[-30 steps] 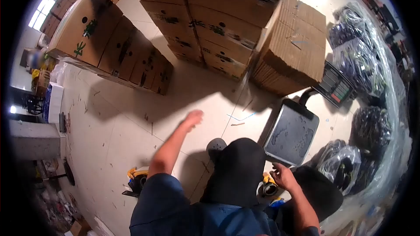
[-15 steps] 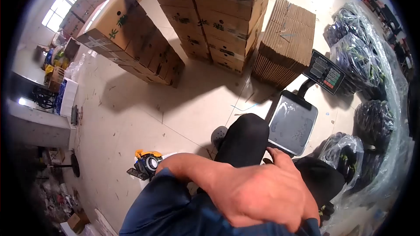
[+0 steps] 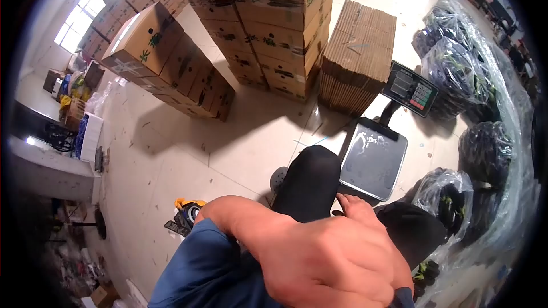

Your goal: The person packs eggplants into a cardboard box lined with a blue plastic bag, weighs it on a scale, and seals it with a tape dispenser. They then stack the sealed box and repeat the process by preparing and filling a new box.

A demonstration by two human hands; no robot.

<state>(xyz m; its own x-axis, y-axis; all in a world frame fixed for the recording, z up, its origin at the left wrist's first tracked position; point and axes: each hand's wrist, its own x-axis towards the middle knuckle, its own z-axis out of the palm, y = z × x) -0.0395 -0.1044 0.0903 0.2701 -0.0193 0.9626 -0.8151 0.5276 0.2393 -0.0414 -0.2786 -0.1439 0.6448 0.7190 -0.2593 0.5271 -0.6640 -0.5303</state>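
Observation:
My left hand (image 3: 319, 256) reaches from the left across my lap, back upward, and overlaps my right hand. Its fingers look curled, with their tips and anything under them hidden. Beyond it, between my black-clad knees, part of my right hand (image 3: 358, 208) shows with fingers stretched toward the near edge of a digital scale. The scale's grey platform (image 3: 374, 157) has nothing on it, and its keypad display (image 3: 410, 90) stands on a short post behind. By my left forearm sits a yellow and black device (image 3: 185, 215) with a round part; my arm partly covers it.
Stacked printed cartons (image 3: 262, 28) stand ahead, with a shorter carton stack (image 3: 171, 63) left of them. Flattened cardboard (image 3: 359, 51) is piled behind the scale. Clear plastic bags (image 3: 456, 74) of dark, green-tipped vegetables line the right side. Clutter lies along the left wall.
The view has shifted slightly, so the scale and cardboard appear a little further left. Both hands keep nearly the same overlapping pose; nothing has been picked up or let go.

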